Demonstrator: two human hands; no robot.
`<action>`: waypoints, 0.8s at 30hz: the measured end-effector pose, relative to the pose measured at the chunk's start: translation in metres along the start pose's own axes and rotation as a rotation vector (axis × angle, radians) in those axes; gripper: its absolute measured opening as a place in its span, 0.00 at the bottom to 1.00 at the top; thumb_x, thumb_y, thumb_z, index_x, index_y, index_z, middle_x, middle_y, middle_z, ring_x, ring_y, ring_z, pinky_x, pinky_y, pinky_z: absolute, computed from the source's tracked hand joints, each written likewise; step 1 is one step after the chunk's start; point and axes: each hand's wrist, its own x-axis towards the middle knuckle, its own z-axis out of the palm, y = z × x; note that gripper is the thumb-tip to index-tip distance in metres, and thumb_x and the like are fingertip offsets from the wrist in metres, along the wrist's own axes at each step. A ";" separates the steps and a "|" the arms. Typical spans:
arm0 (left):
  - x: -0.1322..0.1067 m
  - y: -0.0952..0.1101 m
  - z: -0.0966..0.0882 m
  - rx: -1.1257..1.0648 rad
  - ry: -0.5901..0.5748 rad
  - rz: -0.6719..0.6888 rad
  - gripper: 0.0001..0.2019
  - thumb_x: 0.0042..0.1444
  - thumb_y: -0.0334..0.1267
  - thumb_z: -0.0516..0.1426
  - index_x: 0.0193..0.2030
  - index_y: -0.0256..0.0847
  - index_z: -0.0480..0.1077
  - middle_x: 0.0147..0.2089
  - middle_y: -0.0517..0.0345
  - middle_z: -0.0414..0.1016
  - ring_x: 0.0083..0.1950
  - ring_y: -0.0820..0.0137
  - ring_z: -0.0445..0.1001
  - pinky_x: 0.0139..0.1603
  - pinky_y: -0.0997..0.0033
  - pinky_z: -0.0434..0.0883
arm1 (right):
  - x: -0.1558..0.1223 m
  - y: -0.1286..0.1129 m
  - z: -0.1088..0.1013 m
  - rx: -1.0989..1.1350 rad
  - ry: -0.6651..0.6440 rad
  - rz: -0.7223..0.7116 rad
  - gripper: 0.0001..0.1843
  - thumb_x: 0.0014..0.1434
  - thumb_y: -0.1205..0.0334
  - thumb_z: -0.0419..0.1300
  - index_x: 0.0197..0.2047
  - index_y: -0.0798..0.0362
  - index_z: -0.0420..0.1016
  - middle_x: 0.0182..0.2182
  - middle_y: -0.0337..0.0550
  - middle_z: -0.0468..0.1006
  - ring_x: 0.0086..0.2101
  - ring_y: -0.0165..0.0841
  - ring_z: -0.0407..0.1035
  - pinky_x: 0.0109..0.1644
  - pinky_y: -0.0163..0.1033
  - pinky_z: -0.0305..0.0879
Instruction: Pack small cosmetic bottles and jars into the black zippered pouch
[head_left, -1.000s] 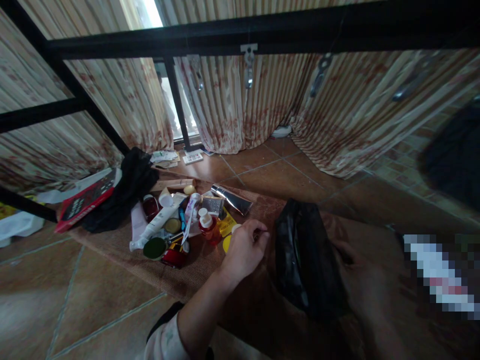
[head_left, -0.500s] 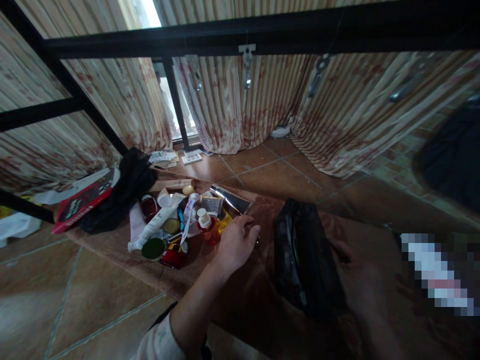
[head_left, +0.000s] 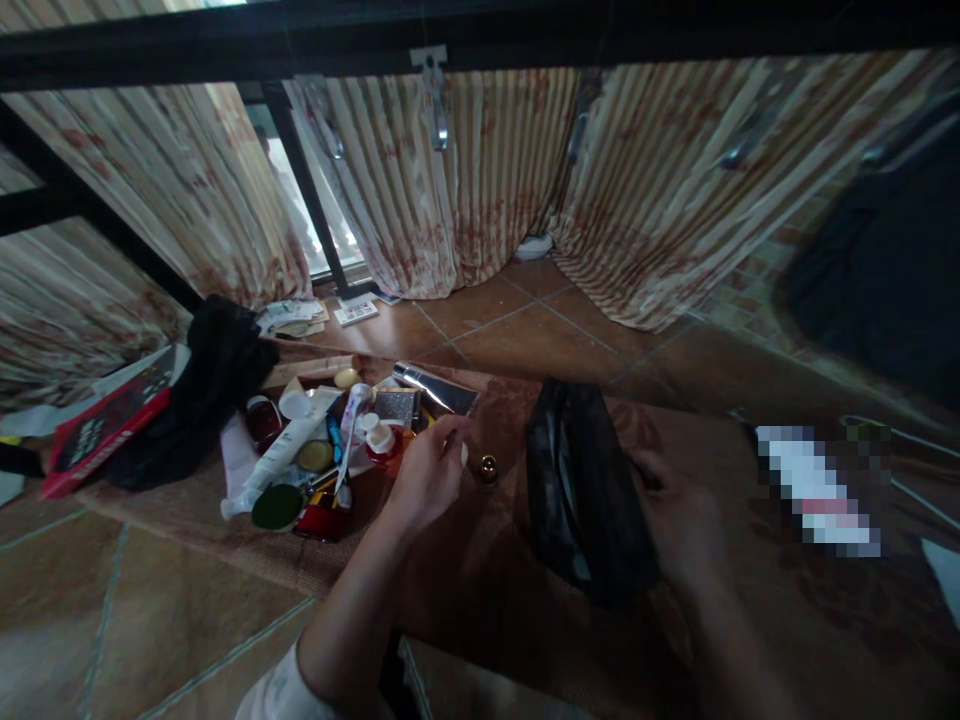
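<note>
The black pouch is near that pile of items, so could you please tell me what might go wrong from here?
The small gold round item lies loose between the left hand and the black pouch, so it could roll or be knocked away. The white-topped pump bottle is close to that hand and might be bumped. If the grip of the right hand at the pouch's side is loose, the pouch could tip.

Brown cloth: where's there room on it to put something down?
The brown cloth looks bare nearer than the small gold thing, between the left forearm and black bag. There's also room between the right hand and the pixelated thing. Left of the left hand, bottles and tubes crowd it.
</note>
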 end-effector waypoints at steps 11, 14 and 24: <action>-0.009 0.012 0.003 0.593 -0.129 0.060 0.14 0.58 0.30 0.53 0.50 0.36 0.70 0.50 0.45 0.75 0.56 0.56 0.71 0.58 0.58 0.67 | -0.002 0.003 0.001 -0.006 0.008 -0.032 0.22 0.57 0.50 0.53 0.45 0.54 0.81 0.29 0.46 0.81 0.27 0.37 0.73 0.33 0.40 0.65; -0.013 0.012 0.006 0.683 -0.156 0.016 0.15 0.57 0.30 0.53 0.51 0.36 0.69 0.50 0.45 0.74 0.53 0.58 0.73 0.54 0.61 0.69 | -0.001 0.002 0.001 0.004 0.006 -0.029 0.23 0.57 0.50 0.53 0.45 0.55 0.81 0.29 0.47 0.81 0.27 0.38 0.73 0.32 0.40 0.65; -0.013 0.016 0.013 0.762 -0.078 -0.022 0.15 0.57 0.25 0.49 0.49 0.34 0.68 0.45 0.40 0.75 0.48 0.56 0.75 0.47 0.61 0.72 | -0.003 0.000 -0.001 0.016 -0.012 -0.047 0.22 0.60 0.50 0.52 0.45 0.54 0.80 0.30 0.47 0.81 0.30 0.38 0.74 0.34 0.39 0.65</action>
